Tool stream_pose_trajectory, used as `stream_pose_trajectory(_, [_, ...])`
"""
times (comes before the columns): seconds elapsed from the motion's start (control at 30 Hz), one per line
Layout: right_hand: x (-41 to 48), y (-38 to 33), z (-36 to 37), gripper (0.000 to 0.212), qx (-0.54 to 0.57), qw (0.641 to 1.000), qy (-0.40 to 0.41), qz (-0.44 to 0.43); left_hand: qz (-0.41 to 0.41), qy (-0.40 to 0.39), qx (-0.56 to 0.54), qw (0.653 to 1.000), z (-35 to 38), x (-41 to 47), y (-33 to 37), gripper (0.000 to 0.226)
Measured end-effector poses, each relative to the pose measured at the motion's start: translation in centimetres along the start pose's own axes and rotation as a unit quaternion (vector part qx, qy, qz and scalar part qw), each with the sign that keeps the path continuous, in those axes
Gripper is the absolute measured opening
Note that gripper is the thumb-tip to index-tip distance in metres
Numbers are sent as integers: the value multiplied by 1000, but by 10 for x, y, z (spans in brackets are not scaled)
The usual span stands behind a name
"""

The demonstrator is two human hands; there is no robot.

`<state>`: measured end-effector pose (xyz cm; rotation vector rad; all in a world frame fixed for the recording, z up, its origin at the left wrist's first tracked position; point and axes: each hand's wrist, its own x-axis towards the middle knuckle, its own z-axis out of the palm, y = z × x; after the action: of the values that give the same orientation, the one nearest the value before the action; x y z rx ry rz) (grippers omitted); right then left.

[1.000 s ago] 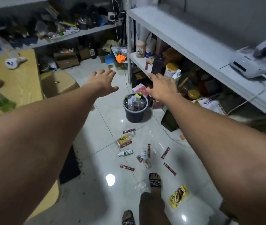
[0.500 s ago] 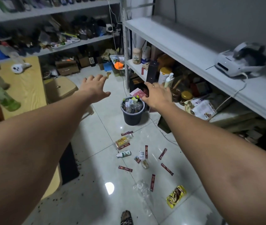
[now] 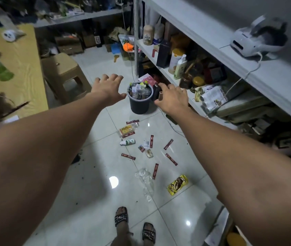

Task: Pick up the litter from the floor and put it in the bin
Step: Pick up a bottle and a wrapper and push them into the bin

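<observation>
Both my arms stretch forward over the tiled floor. My left hand (image 3: 108, 88) is open with fingers spread, just left of the dark grey bin (image 3: 140, 105), which is full of plastic bottles. My right hand (image 3: 172, 98) is open too, just right of the bin, holding nothing. Litter lies on the floor below the hands: several red sachets (image 3: 171, 159), a small white bottle (image 3: 127, 142), a yellow packet (image 3: 126, 130), a clear plastic wrapper (image 3: 145, 180) and a yellow snack bag (image 3: 177, 184).
White shelving (image 3: 221, 50) full of jars and boxes runs along the right. A tan plastic stool (image 3: 64, 71) and a wooden table (image 3: 25, 68) stand on the left. My sandalled feet (image 3: 135, 226) are at the bottom. A cable trails on the floor by the shelf.
The view has tilted down and both hands have dropped lower in it, now flanking the bin. My feet have come into sight at the bottom.
</observation>
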<state>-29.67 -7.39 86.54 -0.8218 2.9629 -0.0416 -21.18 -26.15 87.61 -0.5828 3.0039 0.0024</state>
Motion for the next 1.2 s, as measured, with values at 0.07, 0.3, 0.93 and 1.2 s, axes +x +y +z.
stream_pose_trajectory(0.07, [-6, -2, 3, 68, -3, 1000, 3, 0, 2, 1, -3, 1000, 5, -7, 0, 69])
stream_pose_trajectory(0.3, [-5, -29, 17, 67, -5, 1000, -16, 20, 24, -9, -15, 1000, 21, -4, -19, 69])
stream_pose_trajectory(0.93, [140, -101, 264, 63, -17, 999, -27, -4, -13, -28, -42, 999, 273, 120, -68, 64])
stream_pose_trajectory(1.2, [192, -96, 536, 62, -4, 999, -32, -34, -28, -24, -39, 999, 533, 172, -92, 64])
